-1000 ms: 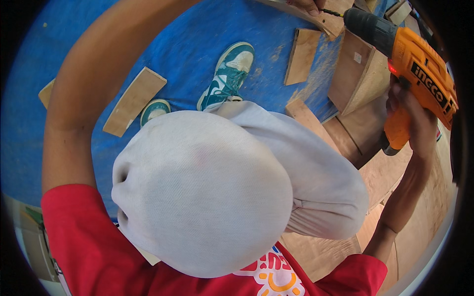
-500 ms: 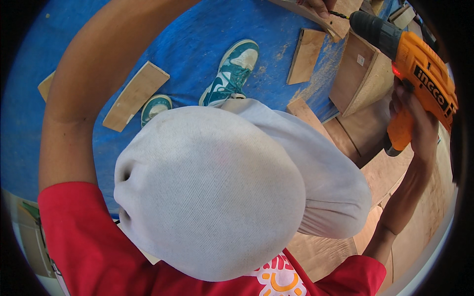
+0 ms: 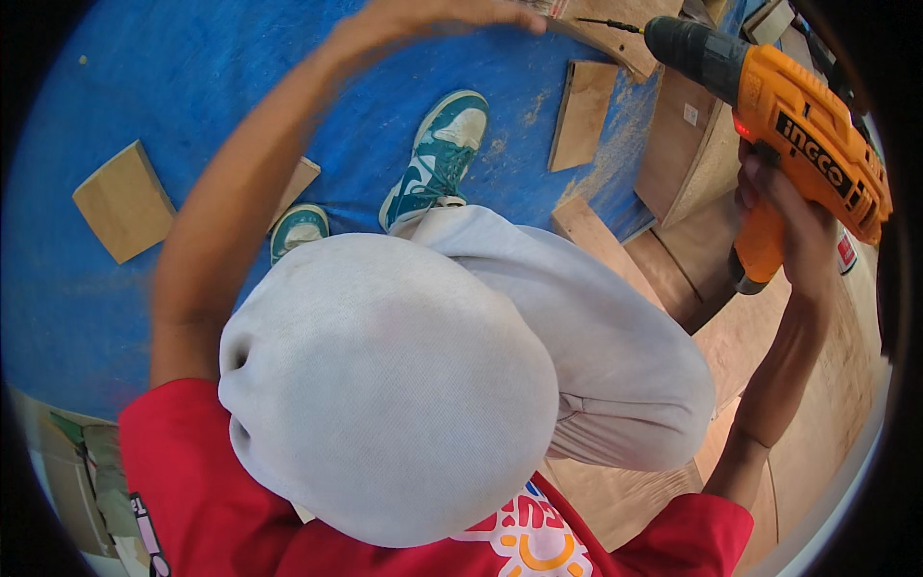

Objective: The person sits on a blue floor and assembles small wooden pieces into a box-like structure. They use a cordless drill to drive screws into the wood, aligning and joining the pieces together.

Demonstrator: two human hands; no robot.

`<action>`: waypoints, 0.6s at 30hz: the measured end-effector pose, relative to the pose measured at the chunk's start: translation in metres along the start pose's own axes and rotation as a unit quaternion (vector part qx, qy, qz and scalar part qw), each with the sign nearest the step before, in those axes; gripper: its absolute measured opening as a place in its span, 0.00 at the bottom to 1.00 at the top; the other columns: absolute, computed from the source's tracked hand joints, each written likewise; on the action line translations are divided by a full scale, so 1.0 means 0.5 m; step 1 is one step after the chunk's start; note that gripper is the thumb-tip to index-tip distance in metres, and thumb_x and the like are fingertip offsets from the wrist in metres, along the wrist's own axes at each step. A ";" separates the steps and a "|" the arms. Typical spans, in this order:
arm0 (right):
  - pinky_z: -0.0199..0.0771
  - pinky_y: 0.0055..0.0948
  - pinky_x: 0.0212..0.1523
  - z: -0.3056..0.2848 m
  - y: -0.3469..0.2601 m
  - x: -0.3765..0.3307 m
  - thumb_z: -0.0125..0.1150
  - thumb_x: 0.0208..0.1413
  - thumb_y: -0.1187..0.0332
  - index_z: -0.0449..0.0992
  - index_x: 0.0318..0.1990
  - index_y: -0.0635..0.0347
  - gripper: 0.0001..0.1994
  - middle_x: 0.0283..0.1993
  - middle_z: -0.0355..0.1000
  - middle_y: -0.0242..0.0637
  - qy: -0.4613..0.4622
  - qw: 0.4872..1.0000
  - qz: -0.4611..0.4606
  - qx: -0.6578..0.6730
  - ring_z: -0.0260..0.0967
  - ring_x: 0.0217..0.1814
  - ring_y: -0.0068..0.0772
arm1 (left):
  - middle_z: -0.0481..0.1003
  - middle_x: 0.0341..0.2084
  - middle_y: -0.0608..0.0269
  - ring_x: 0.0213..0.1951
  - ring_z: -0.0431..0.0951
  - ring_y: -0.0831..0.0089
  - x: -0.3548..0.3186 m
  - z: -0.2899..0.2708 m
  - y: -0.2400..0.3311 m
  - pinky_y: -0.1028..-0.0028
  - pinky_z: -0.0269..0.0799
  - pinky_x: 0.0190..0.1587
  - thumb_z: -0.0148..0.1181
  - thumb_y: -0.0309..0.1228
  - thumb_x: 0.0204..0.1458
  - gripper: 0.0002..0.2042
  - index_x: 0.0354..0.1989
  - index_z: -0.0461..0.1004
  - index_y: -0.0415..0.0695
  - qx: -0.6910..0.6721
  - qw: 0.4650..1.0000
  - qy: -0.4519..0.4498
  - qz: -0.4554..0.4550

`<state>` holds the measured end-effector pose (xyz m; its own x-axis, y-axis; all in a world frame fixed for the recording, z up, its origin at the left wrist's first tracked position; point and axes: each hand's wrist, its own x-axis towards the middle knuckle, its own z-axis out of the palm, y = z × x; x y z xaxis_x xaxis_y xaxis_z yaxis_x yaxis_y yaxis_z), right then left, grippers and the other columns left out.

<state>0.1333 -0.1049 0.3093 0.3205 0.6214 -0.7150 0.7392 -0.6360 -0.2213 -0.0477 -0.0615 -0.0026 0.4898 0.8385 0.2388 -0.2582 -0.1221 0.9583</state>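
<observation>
1. Gripping the orange power drill (image 3: 798, 144) by its handle, the right hand (image 3: 784, 216) has its fingers wrapped tight around the grip, holding the tool up at the upper right with the dark chuck and thin bit pointing left.
2. That bit points at a wooden board (image 3: 615, 34) at the top edge, its tip close to the wood; whether it touches, I cannot tell.
3. On the same board lies the left hand (image 3: 433, 19), reaching across, fingers stretched out flat and together as if pressing it down.
4. Sawdust lies on the blue floor (image 3: 192, 96) near the board, so some work looks done; the drill looks lined up rather than sunk in.
5. Around them: a small plywood piece (image 3: 582, 115), a square offcut (image 3: 123, 200), green-and-white sneakers (image 3: 437, 159) and grey trousers (image 3: 404, 385).
</observation>
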 end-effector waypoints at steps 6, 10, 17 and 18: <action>0.72 0.26 0.30 0.008 -0.008 -0.002 0.63 0.58 0.70 0.78 0.48 0.68 0.14 0.31 0.74 0.35 0.017 0.998 -0.058 0.017 0.70 0.29 0.24 | 0.83 0.36 0.45 0.37 0.85 0.56 -0.043 0.046 -0.050 0.65 0.78 0.40 0.71 0.27 0.50 0.15 0.47 0.83 0.40 0.023 0.998 0.057 -0.024; 0.72 0.26 0.30 0.011 -0.011 0.001 0.64 0.58 0.69 0.78 0.49 0.68 0.14 0.32 0.74 0.34 0.022 0.999 -0.037 0.027 0.69 0.28 0.24 | 0.81 0.31 0.45 0.33 0.84 0.51 -0.038 0.038 -0.061 0.62 0.76 0.34 0.70 0.29 0.51 0.11 0.43 0.83 0.42 0.045 0.997 0.042 -0.047; 0.70 0.25 0.30 -0.001 -0.011 0.001 0.64 0.58 0.68 0.78 0.47 0.67 0.14 0.28 0.72 0.33 0.007 0.999 -0.040 -0.018 0.69 0.26 0.24 | 0.79 0.28 0.43 0.32 0.81 0.46 -0.034 0.041 -0.056 0.60 0.74 0.32 0.71 0.32 0.50 0.10 0.38 0.84 0.43 0.098 0.993 0.056 -0.021; 0.70 0.25 0.29 -0.005 -0.012 0.002 0.64 0.58 0.67 0.78 0.47 0.67 0.13 0.27 0.71 0.33 -0.002 0.999 -0.048 -0.023 0.69 0.26 0.24 | 0.80 0.29 0.44 0.32 0.81 0.45 -0.034 0.043 -0.055 0.60 0.74 0.32 0.71 0.32 0.50 0.10 0.38 0.84 0.43 0.095 0.993 0.059 -0.023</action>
<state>0.1307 -0.0995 0.3115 0.2441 0.6763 -0.6950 0.7934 -0.5514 -0.2578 -0.0312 -0.0839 -0.0298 0.3934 0.9005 0.1855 -0.0709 -0.1714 0.9826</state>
